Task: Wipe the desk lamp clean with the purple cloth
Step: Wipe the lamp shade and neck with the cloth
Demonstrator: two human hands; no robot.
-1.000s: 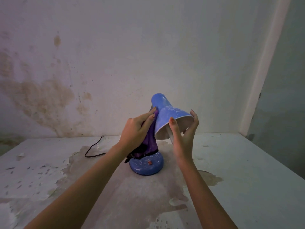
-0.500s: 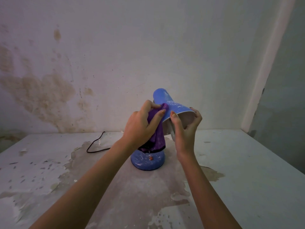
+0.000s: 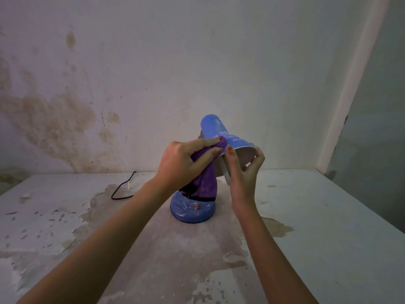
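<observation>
A blue desk lamp [image 3: 215, 131] speckled with white dust stands mid-table, its cone shade tilted toward me and to the right. My left hand [image 3: 184, 164] grips the purple cloth [image 3: 207, 183] and presses its bunched tip against the shade's left side; the rest of the cloth hangs down over the lamp's neck to the round base [image 3: 192, 210]. My right hand [image 3: 243, 172] holds the shade's open rim, thumb on the near edge and fingers curled round the far edge.
The lamp's black cord [image 3: 122, 189] trails left across the peeling white table [image 3: 317, 227] to the stained wall [image 3: 65, 119]. The table's right edge runs along a grey wall [image 3: 372, 139].
My left hand has slid the cloth up from the lamp's neck onto the side of the shade. My right hand keeps its hold on the rim.
</observation>
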